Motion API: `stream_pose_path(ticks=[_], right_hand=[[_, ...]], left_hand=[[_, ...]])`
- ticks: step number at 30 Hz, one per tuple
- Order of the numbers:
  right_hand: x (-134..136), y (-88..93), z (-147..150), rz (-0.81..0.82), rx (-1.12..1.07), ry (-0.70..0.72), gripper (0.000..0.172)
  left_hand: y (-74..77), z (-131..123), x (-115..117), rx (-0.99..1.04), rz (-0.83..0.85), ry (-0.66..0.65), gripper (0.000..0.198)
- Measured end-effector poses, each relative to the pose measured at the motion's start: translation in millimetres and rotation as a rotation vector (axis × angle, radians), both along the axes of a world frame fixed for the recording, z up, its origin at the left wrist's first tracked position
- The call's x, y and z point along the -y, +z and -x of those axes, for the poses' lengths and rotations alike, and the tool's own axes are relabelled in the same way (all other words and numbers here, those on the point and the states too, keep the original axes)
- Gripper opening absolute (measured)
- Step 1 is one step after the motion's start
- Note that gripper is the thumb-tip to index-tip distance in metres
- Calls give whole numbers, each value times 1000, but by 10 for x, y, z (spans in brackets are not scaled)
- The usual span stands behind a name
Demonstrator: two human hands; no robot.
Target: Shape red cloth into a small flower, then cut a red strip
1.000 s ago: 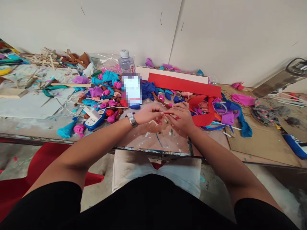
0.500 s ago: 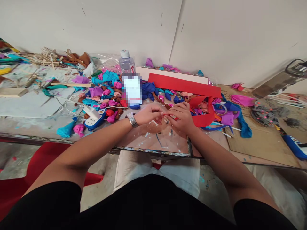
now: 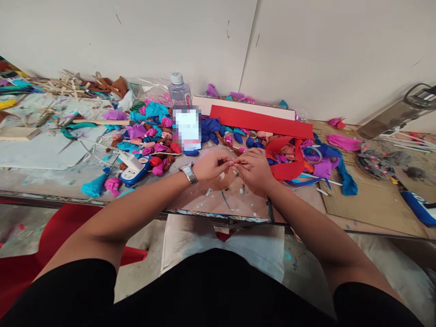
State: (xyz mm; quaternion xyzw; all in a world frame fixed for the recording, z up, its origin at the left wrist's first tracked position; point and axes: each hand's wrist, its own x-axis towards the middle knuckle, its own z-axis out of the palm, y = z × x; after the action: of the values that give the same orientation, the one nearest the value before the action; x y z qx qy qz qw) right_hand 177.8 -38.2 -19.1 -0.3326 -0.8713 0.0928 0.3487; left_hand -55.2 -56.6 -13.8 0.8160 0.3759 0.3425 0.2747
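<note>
Fingertips of my left hand [image 3: 211, 165] and my right hand [image 3: 254, 167] meet in a pinch above the table, near its front edge. Both hands are closed. A small red strip showed between them a moment ago; the fingers now hide nearly all of it. My left wrist wears a metal watch [image 3: 188, 173]. Just right of my right hand lies a curled red strip of paper or cloth [image 3: 289, 170]. Behind my hands a long, flat red strip [image 3: 262, 121] leans on a white board [image 3: 245, 106]. A phone-like lit screen [image 3: 187, 129], blurred out, stands beyond my left hand.
A heap of colourful crumpled pieces [image 3: 150, 131] fills the back left, beside a clear bottle [image 3: 179, 91]. A power strip [image 3: 134, 172] with a white cable is left of my hands. On the right are cardboard [image 3: 361, 204], pins on a dark cushion [image 3: 371, 163] and a tilted grey bottle [image 3: 391, 118].
The red strip that showed between my fingertips is now almost out of sight. My fingers have drawn slightly closer together; the surrounding things stay put.
</note>
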Motion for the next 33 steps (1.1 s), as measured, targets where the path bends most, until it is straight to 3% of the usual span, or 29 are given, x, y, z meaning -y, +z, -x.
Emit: stream_pose_path(ticks=[4,10,17,25,33], right_hand=[[-7,-19,15,57,-36,-10,31],[28,29,34,107,-28,1,28],[59,20,54,100,12,-5,20],[24,12,15,-3,10,-20,28],[20,24,5,-47,0,-20,19]], left_hand=[[-8,14,8,-130,-300,35,33],[-4,2,0,-154,-436,28,28],[39,-19,41,-129,-367,30,27],[39,11,13,-98,-227,44,25],[49,-21,47,-93,-134,48,28]])
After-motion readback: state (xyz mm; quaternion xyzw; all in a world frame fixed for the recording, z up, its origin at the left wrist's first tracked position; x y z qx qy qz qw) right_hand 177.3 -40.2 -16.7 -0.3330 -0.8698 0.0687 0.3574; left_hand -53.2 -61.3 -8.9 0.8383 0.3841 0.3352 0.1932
